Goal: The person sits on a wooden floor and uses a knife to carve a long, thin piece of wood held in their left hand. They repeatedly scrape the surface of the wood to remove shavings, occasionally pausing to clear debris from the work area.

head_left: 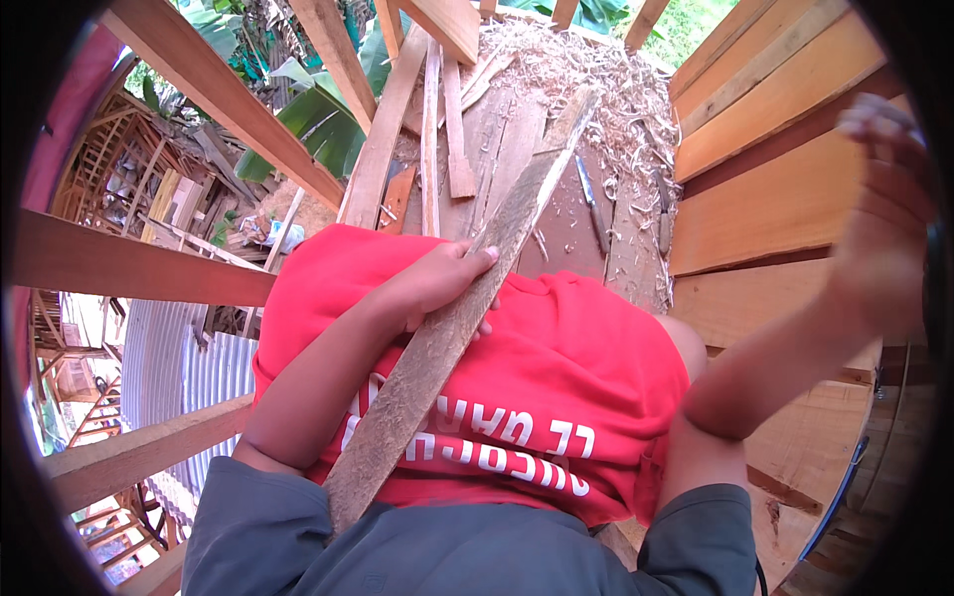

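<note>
A long rough-sawn wooden plank [407, 387] leans diagonally across my lap, its lower end against my dark shirt and its far end over the wooden floor. My left hand [447, 283] is closed around the plank near its middle, with the thumb on the upper face. Raised at the far right, beside the board wall, my right hand [884, 209] is blurred; its fingers point upward and look stretched out, with nothing visible in them. Red cloth with white lettering [586, 348] covers my lap beneath the plank.
Curly wood shavings [566, 60] cover the far floor. A slim tool with a shiny blade and dark handle [593, 207] lies right of the plank. Narrow wood strips [457, 129] lie ahead. A board wall [755, 219] stands right; open railing beams [139, 253] cross the left, above lower ground.
</note>
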Tool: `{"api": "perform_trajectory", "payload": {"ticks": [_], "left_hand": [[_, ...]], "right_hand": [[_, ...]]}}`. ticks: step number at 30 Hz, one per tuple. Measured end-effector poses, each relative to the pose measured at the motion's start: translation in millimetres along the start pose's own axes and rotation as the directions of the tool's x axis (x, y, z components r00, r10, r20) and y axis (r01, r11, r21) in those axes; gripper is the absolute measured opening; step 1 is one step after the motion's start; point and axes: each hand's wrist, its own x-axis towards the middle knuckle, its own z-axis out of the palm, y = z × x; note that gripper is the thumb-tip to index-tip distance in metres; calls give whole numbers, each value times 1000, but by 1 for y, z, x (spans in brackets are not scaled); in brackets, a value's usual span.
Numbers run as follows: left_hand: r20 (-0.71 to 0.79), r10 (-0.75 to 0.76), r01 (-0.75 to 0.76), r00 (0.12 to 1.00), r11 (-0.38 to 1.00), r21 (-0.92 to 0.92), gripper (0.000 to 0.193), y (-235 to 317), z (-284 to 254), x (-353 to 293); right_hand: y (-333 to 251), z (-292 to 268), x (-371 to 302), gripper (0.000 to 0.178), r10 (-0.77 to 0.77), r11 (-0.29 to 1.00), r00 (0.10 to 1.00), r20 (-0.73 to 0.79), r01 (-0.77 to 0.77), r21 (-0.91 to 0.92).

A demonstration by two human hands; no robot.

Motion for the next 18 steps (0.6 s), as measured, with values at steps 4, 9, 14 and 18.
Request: {"api": "perform_trajectory", "payload": {"ticks": [4, 9, 14, 18], "left_hand": [[16, -15, 15, 1000, 1000, 5, 34, -5, 0, 7], [24, -89, 89, 996, 996, -5, 35, -5, -3, 10], [19, -134, 135, 991, 989, -67, 38, 2, -7, 8], [-5, -152, 151, 988, 985, -78, 40, 0, -8, 12]], "right_hand": [[207, -31, -140, 37, 802, 395, 565, 196, -255, -882], [267, -23, -220, 33, 983, 106, 149, 108, 22, -994], [288, -33, -225, 35, 967, 91, 245, 65, -97, -991], [283, -43, -204, 29, 893, 182, 448, 34, -290, -940]]}}
